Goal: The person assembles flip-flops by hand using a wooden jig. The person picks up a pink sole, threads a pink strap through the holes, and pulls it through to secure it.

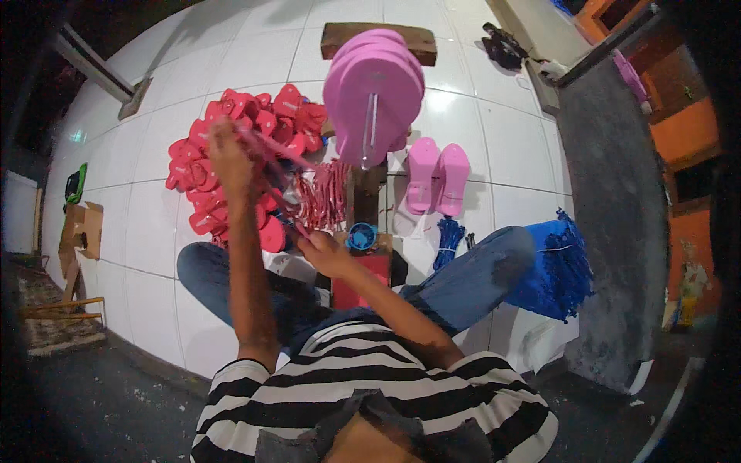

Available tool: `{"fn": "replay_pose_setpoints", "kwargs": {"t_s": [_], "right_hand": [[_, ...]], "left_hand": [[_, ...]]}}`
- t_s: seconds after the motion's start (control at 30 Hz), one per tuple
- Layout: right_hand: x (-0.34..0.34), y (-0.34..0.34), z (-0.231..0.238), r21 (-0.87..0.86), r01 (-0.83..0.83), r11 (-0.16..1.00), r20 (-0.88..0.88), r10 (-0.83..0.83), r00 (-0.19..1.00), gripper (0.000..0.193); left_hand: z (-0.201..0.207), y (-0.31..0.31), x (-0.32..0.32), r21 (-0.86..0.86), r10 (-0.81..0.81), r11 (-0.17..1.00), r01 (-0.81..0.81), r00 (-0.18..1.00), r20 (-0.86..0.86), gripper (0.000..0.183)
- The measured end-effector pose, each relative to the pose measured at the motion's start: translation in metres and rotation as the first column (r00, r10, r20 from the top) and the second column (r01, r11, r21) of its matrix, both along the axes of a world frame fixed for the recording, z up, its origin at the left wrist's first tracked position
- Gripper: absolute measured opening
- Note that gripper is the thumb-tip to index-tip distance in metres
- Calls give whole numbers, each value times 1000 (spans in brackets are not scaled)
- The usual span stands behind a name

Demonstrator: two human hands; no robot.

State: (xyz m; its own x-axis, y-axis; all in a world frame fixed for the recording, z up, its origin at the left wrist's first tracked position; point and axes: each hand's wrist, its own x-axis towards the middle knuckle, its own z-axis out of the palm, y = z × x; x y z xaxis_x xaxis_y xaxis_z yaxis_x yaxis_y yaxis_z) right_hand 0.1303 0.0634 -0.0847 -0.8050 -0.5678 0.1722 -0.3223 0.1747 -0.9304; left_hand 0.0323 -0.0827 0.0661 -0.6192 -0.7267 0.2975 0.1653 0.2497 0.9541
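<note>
My left hand (233, 158) is raised over a heap of red-pink slipper straps (197, 171), its fingers closed and blurred by motion. Thin pink strands (279, 148) trail from it, some stretching down toward my right hand (326, 253), which is pinched on their lower ends near my lap. Just ahead of my right hand lies a bundle of reddish strands (330, 193). Farther off, a stack of pink slipper soles (374, 73) is threaded on a clear or metal rod (370, 127). A pair of pink slippers (438, 176) lies to the right.
A small blue round container (361, 236) stands before my lap, by a red block (361, 284). Blue strands lie in a small bundle (448, 241) and a large one (552, 266) beside my right knee. A wooden block (336, 40) sits behind the soles; torn cardboard (91, 230) lies left.
</note>
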Motion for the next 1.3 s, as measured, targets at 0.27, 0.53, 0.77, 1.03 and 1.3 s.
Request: {"fn": "replay_pose_setpoints", "kwargs": {"t_s": [0.27, 0.53, 0.77, 1.03, 1.3], "right_hand": [[38, 93, 69, 47, -227, 973, 624, 149, 767, 57], [75, 113, 77, 239, 33, 970, 524, -158, 837, 57], [70, 114, 80, 357, 90, 930, 330, -215, 919, 49], [51, 144, 97, 145, 31, 989, 684, -123, 719, 39], [26, 163, 88, -163, -2, 987, 602, 101, 792, 16]], "left_hand": [[-101, 59, 38, 916, -280, 225, 333, 922, -266, 29], [-203, 56, 20, 947, -431, 160, 280, 882, -188, 25], [-207, 76, 0, 941, -465, 293, 171, 885, -16, 25], [-152, 65, 32, 671, -764, 573, 470, 602, 232, 19], [-85, 74, 106, -264, -748, 303, 916, 400, 529, 63]]}}
